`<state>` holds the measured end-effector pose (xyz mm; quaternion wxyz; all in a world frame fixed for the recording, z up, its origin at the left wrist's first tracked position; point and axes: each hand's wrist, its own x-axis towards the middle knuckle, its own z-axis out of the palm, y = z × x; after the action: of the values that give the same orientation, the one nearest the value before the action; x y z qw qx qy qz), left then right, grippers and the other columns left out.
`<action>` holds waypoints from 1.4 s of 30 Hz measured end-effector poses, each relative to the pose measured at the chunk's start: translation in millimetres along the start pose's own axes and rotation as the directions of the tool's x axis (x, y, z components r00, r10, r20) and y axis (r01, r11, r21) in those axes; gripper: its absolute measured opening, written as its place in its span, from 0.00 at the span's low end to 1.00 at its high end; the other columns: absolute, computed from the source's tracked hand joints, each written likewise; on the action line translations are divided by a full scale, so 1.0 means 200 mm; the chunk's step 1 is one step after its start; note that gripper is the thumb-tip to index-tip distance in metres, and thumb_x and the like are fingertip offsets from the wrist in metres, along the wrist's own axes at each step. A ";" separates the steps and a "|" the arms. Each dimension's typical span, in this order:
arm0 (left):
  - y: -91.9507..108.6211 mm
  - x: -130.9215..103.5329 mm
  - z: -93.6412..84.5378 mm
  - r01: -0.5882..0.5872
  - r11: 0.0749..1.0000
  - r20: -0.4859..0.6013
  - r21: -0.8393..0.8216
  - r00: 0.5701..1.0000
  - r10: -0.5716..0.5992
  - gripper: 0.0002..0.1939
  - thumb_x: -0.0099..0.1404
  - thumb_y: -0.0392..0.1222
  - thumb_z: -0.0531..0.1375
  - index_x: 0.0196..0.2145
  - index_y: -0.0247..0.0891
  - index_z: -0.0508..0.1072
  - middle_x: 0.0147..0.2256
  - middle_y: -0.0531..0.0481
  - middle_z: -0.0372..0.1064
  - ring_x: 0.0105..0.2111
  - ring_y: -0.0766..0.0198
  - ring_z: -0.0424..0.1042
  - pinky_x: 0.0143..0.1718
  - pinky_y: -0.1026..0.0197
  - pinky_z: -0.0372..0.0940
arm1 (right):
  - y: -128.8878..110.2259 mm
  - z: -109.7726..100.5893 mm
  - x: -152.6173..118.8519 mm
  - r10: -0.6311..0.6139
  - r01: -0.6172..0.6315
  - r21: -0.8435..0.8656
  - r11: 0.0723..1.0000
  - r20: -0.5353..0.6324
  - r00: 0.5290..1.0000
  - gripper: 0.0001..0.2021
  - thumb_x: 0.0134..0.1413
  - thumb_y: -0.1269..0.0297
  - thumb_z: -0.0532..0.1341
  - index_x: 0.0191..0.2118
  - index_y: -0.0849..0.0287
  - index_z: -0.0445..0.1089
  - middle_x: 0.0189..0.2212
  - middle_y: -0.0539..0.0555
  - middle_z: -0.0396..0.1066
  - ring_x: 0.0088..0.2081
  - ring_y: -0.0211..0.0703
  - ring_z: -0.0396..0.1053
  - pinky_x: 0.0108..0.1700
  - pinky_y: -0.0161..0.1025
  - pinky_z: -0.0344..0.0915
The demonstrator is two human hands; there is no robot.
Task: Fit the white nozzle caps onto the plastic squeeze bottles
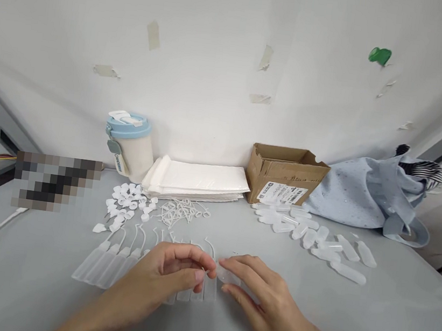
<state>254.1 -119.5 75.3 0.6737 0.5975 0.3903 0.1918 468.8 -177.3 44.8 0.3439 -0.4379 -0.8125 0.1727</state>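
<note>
The left hand's (176, 271) thumb and fingertips are close together; I cannot tell whether they pinch anything. The right hand's (269, 296) thumb and forefinger are apart with a clear tube (230, 277) between them, grip unclear. Hook-tipped tubes (102, 265) lie in a row on the glossy grey table (347, 323). Caps (122, 198), hooks (180, 211) and loose tubes (309, 237) lie beyond, before a cup (135, 154), box (284, 176) and blue bag (356, 189). Tape scraps (153, 35) mark the white wall (215, 23).

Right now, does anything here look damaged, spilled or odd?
The white wall looks untidy: torn beige tape scraps and a crumpled green piece cling to it, like leftovers. No spill shows on the grey table.
</note>
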 end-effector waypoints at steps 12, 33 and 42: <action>-0.12 0.02 0.05 -0.377 0.766 -0.296 0.520 0.762 0.576 0.17 0.66 0.43 0.56 0.52 0.47 0.64 0.47 0.47 0.69 0.45 0.57 0.70 0.46 0.53 0.67 | -0.06 -0.01 0.06 0.564 -0.501 0.691 0.521 0.162 0.810 0.11 0.52 0.63 0.65 0.42 0.59 0.71 0.33 0.51 0.73 0.32 0.39 0.69 0.38 0.37 0.66; -0.21 0.06 0.18 -0.481 0.118 0.169 0.869 0.511 0.843 0.17 0.62 0.29 0.59 0.50 0.25 0.65 0.45 0.37 0.63 0.49 0.52 0.61 0.49 0.51 0.65 | -0.09 0.03 0.06 0.704 -0.568 0.755 0.327 0.207 0.680 0.16 0.45 0.59 0.68 0.38 0.61 0.67 0.35 0.53 0.71 0.30 0.38 0.71 0.32 0.34 0.64; -0.20 0.09 0.18 -0.470 0.119 0.168 0.875 0.523 0.836 0.14 0.60 0.32 0.57 0.45 0.28 0.69 0.39 0.40 0.70 0.44 0.51 0.65 0.43 0.51 0.69 | -0.05 0.03 0.06 0.731 -0.674 0.572 0.467 0.180 0.658 0.12 0.48 0.59 0.65 0.35 0.62 0.68 0.28 0.51 0.71 0.25 0.37 0.67 0.27 0.34 0.60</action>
<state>285.1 -138.7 31.7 0.0370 0.9008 0.2332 0.3645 454.7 -171.9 51.3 0.3969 -0.6084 -0.4453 0.5234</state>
